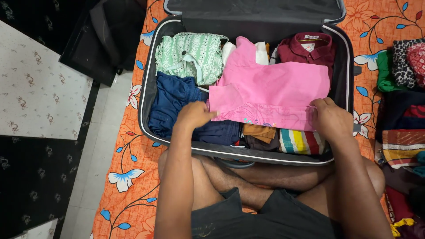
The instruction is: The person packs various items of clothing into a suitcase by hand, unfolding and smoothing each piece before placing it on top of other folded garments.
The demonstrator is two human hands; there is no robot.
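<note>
Head view: open suitcase (341, 84) on orange floral bedsheet (133, 177), pale tiled floor (95, 146) beside. Left hand (195, 114) and right hand (330, 117) both pinching folded pink shirt (270, 86) atop packed clothes. Clothes pile (405, 102) right of suitcase.

The suitcase lid (254, 9) and the clothes pile (405, 102) at right run past the frame edges; the pink shirt (272, 90) hides the folded garments beneath it
</note>
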